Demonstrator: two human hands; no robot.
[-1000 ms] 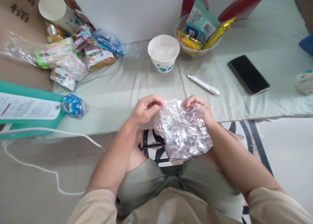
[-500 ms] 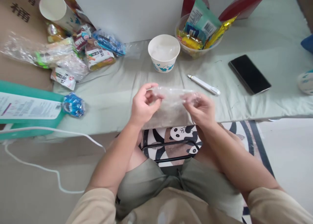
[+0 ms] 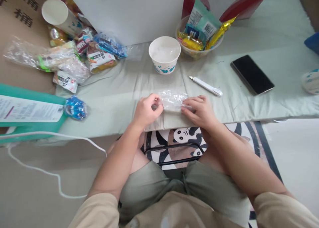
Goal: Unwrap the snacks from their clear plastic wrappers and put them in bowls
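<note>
Lower than half a second ago, the clear wrapper (image 3: 172, 100) comes down close to the green cloth (image 3: 112, 102)! Left hand (image 3: 147, 112): fingers curled, pinching one end. Paper cup (image 3: 164, 63) beyond the fingers, wrapper between them. Right hand (image 3: 200, 111): fingers together on the other end, slim white tool (image 3: 206, 86) just past them. Looks like folding; next calls for an even pinch.

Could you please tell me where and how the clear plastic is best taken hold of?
Probably at its two ends, one from each side, where the left hand and right hand are: the clear plastic looks thin and crumpled, and spans sideways between them.
</note>
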